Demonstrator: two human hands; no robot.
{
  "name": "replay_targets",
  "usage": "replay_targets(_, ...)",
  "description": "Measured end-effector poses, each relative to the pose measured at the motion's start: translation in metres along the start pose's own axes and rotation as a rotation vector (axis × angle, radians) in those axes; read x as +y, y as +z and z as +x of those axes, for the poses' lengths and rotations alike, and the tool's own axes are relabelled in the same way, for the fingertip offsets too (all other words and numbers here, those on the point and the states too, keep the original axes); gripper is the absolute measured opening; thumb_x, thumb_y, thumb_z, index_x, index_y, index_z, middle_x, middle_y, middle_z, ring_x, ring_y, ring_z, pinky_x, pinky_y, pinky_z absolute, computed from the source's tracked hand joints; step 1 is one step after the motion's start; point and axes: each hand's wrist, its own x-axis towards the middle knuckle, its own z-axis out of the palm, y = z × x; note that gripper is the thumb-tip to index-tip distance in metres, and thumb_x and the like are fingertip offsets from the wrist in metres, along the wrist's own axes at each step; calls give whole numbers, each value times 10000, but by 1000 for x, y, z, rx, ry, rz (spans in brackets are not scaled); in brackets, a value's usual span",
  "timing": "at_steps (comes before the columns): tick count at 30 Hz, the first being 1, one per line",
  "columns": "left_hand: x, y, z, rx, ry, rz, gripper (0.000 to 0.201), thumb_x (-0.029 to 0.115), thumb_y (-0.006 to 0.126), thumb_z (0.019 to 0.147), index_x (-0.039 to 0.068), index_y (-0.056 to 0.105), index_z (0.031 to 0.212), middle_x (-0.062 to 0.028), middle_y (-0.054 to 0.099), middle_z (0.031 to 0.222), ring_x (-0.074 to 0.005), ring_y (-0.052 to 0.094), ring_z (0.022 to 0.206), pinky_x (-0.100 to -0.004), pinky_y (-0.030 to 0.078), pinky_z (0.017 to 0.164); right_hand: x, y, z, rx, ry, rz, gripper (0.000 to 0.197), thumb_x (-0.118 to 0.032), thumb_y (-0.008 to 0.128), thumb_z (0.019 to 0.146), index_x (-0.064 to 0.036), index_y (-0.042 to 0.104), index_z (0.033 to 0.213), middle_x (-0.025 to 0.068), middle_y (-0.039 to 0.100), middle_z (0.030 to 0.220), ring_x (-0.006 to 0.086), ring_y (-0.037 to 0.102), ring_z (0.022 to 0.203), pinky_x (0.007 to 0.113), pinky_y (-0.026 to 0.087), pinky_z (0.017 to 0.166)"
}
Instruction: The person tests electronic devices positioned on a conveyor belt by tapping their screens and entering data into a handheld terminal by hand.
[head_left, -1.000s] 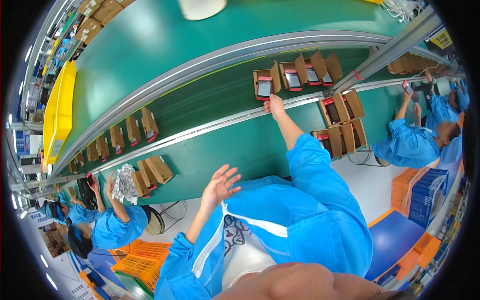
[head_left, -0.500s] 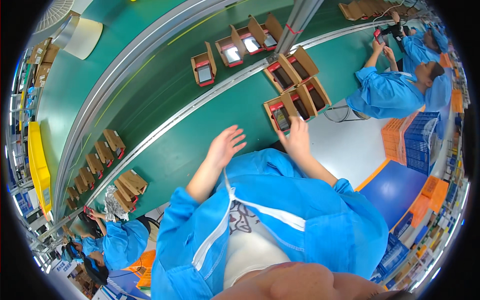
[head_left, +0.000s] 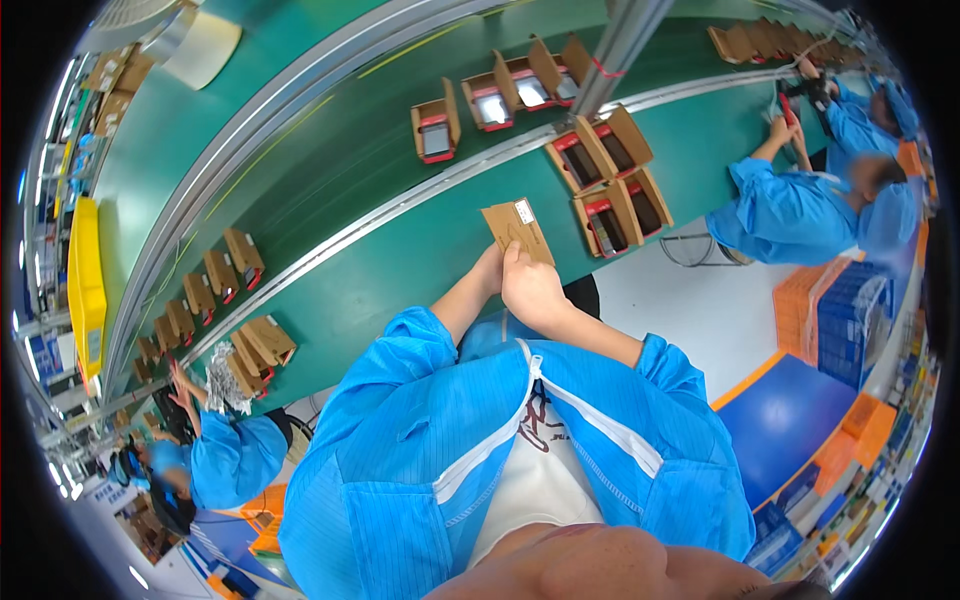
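Note:
A small brown cardboard box with a white label is held up over the near green worktop, directly in front of me. My right hand closes around its lower part, thumb lying on the face turned to me. Beside it, my left hand grips the lower left side; some of its fingers are hidden behind the box. Just to the right stand several open cardboard boxes with red inner trays, each with a dark, flat-screened device inside.
Beyond a metal rail, a green conveyor carries more open boxes. A metal post rises behind the near boxes. Co-workers in blue sit at right and left. Orange and blue crates stand at the right.
The leftmost box of the front row has left its place and is now between both hands, its brown outer face showing. My hands have come together.

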Motion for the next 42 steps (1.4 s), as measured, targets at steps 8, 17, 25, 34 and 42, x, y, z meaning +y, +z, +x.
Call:
replay_targets(8,40,-91,-112,339,207,-106,340,247,518,890,62,488,1174,-127,614,1044,-254,617,902,-414,535,737,-43,0,119,5,-21,161,253,-78,474,806,68,481,1013,253,632,751,380,652,692,444,538,609)
replay_targets(17,59,-88,-242,484,454,-282,516,581,393,910,119,501,1113,-69,582,904,-188,590,774,-406,515,690,-47,109,299,-103,237,215,539,-437,553,854,33,511,1113,218,620,1040,377,630,914,454,515,758)
replay_targets(25,82,-38,-244,718,532,69,663,569,456,900,82,290,1318,-53,471,1055,-157,514,916,-330,476,746,-133,14,103,-759,-137,1028,613,-522,298,958,-22,421,1290,133,607,911,168,583,608,284,460,473)
replay_targets(34,72,24,-242,254,659,-123,492,343,356,994,65,278,1393,-112,446,1307,-224,504,1141,-438,454,931,-111,1,39,-192,48,1468,432,-333,323,1009,4,513,1200,96,584,1053,147,562,938,266,456,823)
replay_targets(42,49,48,-234,-124,607,-435,428,223,432,968,122,333,1372,-85,454,1328,-243,456,1235,-450,410,1010,-95,-24,9,-137,-9,1538,455,-332,300,1013,15,443,1270,99,558,1115,129,546,992,251,440,869)
